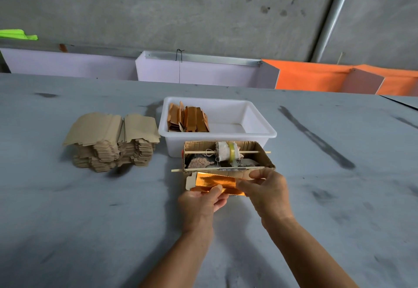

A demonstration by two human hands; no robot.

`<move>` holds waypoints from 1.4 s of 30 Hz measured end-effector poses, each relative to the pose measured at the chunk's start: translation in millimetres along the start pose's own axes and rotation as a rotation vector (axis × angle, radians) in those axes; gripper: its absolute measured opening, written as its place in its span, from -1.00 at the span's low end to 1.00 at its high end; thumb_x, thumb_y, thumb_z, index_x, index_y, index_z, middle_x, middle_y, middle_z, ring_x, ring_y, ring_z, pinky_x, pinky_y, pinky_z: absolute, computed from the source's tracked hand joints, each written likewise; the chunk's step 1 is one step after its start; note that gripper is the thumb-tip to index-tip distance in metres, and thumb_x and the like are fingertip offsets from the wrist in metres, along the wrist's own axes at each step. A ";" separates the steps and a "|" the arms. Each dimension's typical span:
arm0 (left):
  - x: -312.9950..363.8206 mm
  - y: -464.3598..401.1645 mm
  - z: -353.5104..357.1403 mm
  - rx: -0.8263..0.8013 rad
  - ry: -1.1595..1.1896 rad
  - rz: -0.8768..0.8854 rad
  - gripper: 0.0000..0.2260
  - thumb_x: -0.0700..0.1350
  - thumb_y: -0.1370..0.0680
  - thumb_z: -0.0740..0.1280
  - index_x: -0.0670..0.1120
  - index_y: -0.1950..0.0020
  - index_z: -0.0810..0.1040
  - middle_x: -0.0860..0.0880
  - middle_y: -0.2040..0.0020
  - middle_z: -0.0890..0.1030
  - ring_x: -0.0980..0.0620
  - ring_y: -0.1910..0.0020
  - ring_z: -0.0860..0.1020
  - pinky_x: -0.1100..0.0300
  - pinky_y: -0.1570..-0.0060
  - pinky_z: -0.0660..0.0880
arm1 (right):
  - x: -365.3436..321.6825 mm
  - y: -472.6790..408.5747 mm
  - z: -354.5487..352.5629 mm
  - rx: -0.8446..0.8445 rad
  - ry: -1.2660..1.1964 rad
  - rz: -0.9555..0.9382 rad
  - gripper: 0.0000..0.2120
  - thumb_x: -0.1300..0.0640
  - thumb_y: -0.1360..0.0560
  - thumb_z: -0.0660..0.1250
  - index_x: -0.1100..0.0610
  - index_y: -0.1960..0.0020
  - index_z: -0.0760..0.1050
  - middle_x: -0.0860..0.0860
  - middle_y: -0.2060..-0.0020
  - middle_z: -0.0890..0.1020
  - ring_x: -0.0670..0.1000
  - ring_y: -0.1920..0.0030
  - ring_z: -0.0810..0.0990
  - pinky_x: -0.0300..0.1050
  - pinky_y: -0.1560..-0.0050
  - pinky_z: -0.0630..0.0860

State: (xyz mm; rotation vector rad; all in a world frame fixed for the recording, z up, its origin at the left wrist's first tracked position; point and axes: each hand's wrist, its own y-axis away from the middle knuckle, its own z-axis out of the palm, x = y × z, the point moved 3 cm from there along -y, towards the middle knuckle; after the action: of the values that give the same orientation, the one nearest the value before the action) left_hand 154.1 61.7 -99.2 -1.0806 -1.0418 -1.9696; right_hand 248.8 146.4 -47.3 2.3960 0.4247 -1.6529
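Both of my hands hold a flat gold-foil carton blank just above the grey table, in front of a small cardboard box. My left hand pinches its near edge from below, thumb on top. My right hand grips its right end, fingers curled over the foil. One pale tab of the blank sticks out at the left. The cardboard box holds a cloth-wrapped roller on a wooden skewer, with a second skewer across its front.
A white plastic tub behind the box holds several folded gold cartons at its left end. A tall stack of brown carton blanks stands to the left. White and orange boards line the table's far edge below a concrete wall.
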 end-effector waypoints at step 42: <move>2.7 13.4 -1.7 -0.061 0.123 -0.027 -0.96 -0.39 -0.43 0.40 -0.31 0.20 0.56 -0.20 0.32 0.64 -0.05 0.40 0.64 0.22 0.42 0.57 | 20.0 28.8 10.5 -0.137 -0.252 -0.063 -0.87 0.33 -0.33 0.51 0.17 0.25 0.59 0.01 0.48 0.58 -0.16 0.47 0.50 -0.33 0.41 0.45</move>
State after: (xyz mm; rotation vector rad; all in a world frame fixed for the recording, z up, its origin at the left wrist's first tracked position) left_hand 163.2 53.5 -93.1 -0.9677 -0.9412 -2.0735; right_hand 256.2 118.4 -69.7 2.0639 0.5540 -1.8570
